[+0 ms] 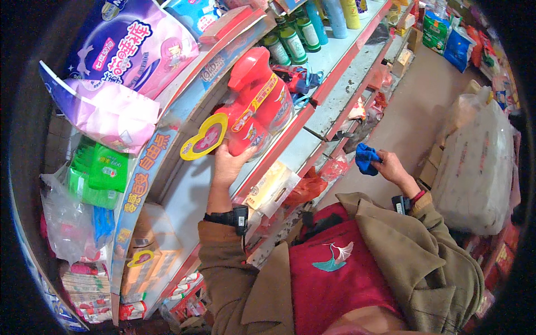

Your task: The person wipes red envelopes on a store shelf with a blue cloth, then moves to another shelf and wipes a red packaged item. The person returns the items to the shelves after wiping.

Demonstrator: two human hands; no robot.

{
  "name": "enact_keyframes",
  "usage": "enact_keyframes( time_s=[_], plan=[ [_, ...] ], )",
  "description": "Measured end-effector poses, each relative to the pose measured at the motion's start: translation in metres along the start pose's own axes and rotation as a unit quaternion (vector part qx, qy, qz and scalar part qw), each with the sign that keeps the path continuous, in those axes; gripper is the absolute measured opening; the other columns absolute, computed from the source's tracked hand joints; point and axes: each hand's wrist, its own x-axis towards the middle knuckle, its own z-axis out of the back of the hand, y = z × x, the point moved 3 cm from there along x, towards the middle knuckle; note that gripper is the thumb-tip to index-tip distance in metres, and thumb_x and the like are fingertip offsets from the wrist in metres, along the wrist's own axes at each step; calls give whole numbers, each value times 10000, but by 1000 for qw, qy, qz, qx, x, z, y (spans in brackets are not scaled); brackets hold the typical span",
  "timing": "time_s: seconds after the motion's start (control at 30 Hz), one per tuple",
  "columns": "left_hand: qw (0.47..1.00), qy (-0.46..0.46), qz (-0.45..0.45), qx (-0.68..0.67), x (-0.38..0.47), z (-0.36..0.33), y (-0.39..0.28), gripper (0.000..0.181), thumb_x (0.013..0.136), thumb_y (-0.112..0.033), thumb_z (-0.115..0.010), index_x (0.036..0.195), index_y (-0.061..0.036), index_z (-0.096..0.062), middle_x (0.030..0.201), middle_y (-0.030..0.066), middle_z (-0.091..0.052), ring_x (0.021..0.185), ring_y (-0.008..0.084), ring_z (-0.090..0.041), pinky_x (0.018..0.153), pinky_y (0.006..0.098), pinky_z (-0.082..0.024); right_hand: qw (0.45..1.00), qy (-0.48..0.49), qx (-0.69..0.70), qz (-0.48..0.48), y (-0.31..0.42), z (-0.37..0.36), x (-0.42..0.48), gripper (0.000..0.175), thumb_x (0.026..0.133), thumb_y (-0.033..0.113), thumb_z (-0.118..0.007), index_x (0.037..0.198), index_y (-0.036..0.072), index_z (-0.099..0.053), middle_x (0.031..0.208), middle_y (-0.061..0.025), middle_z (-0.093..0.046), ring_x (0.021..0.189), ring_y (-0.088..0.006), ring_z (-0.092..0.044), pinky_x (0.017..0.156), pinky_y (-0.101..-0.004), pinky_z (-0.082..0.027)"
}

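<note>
My left hand [230,164] grips the lower end of a red plastic bottle [248,133], one of a wrapped set of red bottles standing on the shelf [184,201]. A yellow heart-shaped tag [204,136] sticks out beside my fingers. Over the aisle floor, my right hand [389,165] holds a crumpled blue cloth [367,159] bunched in its fingers. Behind the red bottles are green-capped bottles [293,45] and a small dark red and blue pack [293,78].
Large pink and purple packs [167,54] and green packets [109,167] fill the upper left shelf. Beige boxes [153,251] stand lower left. A cream box [268,184] sits below the red shelf edge. A big plastic-wrapped bundle [475,167] stands right of the aisle.
</note>
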Motion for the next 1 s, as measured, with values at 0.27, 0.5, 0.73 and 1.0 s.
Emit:
enact_keyframes(
  time_s=[0.27,0.5,0.73,1.0],
  plan=[
    [998,9,-42,43,-8,10,4,518,752,-3,-813,1213,-25,-578,1161,67,-659,1030,189,-644,927,332,-508,1000,-5,6,-4,-1,4,-9,173,824,169,-686,918,30,-649,896,-210,-614,841,-424,-620,744,-493,-503],
    [996,-3,-91,-14,-40,-15,-14,558,744,54,-779,1261,0,-576,1243,93,-638,1134,197,-611,1011,330,-463,1000,9,-3,12,-1,-2,0,174,823,156,-688,942,31,-664,902,-212,-637,838,-416,-636,738,-476,-514],
    [967,6,-210,145,-43,-25,-28,620,672,-7,-803,1256,-53,-600,1323,125,-611,1289,292,-543,1092,402,-419,999,27,36,19,22,-3,8,151,828,85,-674,940,-11,-644,849,-184,-631,782,-299,-649,723,-415,-518],
    [908,-9,-296,295,-71,-23,-34,571,660,-6,-762,1211,-57,-620,1328,121,-607,1307,315,-521,1121,468,-379,987,70,139,-29,37,-3,16,167,891,131,-670,973,-14,-664,809,-92,-676,742,-166,-615,729,-353,-516]
  ],
)
